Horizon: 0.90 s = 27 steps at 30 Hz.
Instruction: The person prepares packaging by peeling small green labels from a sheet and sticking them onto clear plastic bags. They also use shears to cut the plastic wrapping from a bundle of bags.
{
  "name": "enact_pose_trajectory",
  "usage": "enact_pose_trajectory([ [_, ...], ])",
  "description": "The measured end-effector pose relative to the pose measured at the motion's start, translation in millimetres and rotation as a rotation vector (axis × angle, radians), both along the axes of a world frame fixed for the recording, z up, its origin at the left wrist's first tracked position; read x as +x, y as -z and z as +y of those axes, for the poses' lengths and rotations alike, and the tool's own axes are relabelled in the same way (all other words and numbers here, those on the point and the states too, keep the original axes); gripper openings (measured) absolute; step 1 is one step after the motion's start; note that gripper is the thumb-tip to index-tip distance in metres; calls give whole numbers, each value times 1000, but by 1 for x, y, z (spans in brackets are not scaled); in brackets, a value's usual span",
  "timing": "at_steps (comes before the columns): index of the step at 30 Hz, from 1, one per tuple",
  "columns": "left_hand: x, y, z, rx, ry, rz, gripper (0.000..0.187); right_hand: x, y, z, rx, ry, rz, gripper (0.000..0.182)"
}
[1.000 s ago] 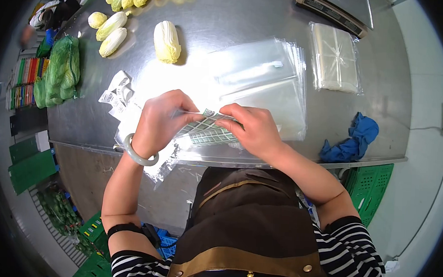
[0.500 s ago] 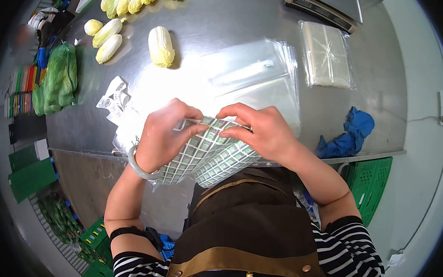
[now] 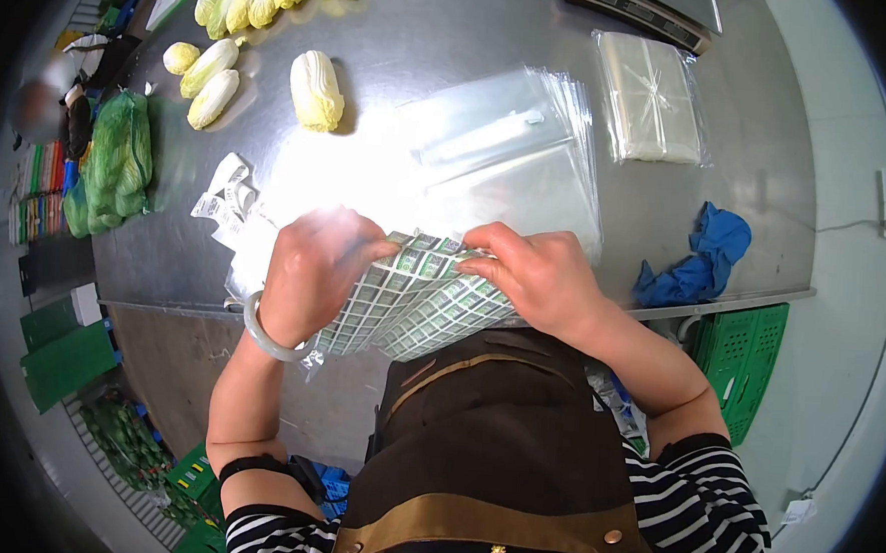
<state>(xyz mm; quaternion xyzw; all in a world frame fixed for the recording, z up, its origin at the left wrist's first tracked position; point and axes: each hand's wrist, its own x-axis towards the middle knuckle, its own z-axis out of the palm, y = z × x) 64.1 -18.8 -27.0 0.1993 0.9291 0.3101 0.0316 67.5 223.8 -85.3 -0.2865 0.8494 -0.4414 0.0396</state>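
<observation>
Between my hands is a sheet of small green and dark labels (image 3: 417,293), set in a white grid and folded or bent so that two slanting faces show. My left hand (image 3: 315,270) pinches its upper left edge between thumb and fingers. On the other side my right hand (image 3: 548,279) grips the upper right edge the same way. The sheet hangs over the table's front edge, close to my apron. Just beyond it lies a stack of clear plastic bags (image 3: 514,165). Crumpled white label strips (image 3: 229,200) rest left of my left hand.
Several napa cabbages (image 3: 317,92) lie on the metal table (image 3: 416,35). A wrapped pack of bags (image 3: 651,99), a scale (image 3: 637,11) and a blue glove (image 3: 704,260) are to the right. Green net bags (image 3: 118,159) sit left; another person (image 3: 77,97) is behind them.
My hands have moved apart, the left one to the left and the right one slightly to the right. The top edge of the label sheet is spread wider between them.
</observation>
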Motion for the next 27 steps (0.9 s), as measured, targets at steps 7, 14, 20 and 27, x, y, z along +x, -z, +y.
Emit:
enact_pose_trajectory([
  [7,-28,40,-9,127,41,-438,15,-19,58,-1,-286,-116,-872,26],
  [14,-40,104,-3,10,102,-563,18,-26,90,-15,56,-26,-146,40],
  [20,-37,118,-6,75,111,-620,19,-23,109,-32,148,-61,-76,25],
  [27,-35,122,-12,185,58,-749,21,-24,122,-35,29,-74,334,10],
])
